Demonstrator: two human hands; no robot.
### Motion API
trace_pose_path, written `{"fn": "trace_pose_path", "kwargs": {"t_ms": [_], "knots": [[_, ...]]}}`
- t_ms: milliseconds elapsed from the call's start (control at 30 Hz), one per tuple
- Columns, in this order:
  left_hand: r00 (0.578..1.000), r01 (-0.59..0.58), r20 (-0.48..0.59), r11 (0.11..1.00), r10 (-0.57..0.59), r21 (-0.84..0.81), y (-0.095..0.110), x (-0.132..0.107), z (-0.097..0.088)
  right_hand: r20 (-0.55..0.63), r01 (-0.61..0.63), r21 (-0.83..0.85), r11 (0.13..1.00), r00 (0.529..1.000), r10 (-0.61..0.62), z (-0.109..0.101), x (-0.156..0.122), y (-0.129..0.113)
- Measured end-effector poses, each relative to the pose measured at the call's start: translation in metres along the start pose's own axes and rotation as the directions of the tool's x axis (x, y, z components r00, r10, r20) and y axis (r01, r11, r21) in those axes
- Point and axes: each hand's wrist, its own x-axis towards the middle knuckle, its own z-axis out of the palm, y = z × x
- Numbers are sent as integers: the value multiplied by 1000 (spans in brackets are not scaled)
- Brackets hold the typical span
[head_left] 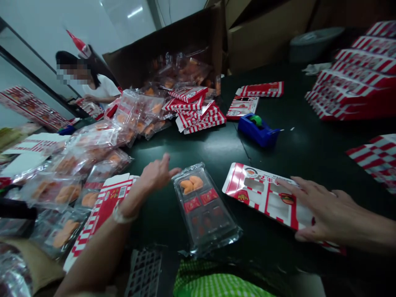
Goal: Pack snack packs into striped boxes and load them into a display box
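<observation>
A clear plastic tray pack [204, 210] with orange pieces and small red packets lies on the dark table [309, 152] in front of me. My left hand [157, 173] hovers just left of its top edge, fingers loosely stretched, holding nothing. My right hand [321, 210] lies flat with spread fingers on a flat red-and-white striped carton [262, 194] to the right of the tray pack. Another flat striped carton [105, 206] lies under my left forearm.
Several wrapped tray packs [93, 156] are heaped at the left. A blue tape dispenser [258, 128] stands mid-table. Striped cartons [198, 109] lie behind it, and folded boxes [355, 78] are stacked at the right. A cardboard box [173, 49] stands at the back. Another person [93, 84] sits far left.
</observation>
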Motion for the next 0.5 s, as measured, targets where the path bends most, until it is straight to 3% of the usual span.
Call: {"fn": "trace_pose_path", "kwargs": {"t_ms": [67,167,200,267,367,433,500], "knots": [[997,42,67,996,-37,-75,-7,-19,23,12,-27,26,999,1000,27,1,-5,2],[999,-5,41,900,26,-437,17,-27,63,37,-20,24,1000,999,19,-4,-9,-3],[1000,-11,-4,799,10,-601,31,-26,73,52,-8,17,1000,999,8,-7,-11,-5],[997,5,-33,492,-70,-871,55,-22,87,70,20,9,1000,997,-21,-12,-14,-9],[992,115,115,1,-54,-993,64,-21,91,21,57,17,998,998,-58,-13,-22,-7],[976,211,196,-189,99,-959,51,-25,88,-44,105,20,994,994,-104,-9,-25,-1],[932,303,232,-251,278,-919,32,-29,85,-114,176,8,984,978,-173,-2,-24,4]]}}
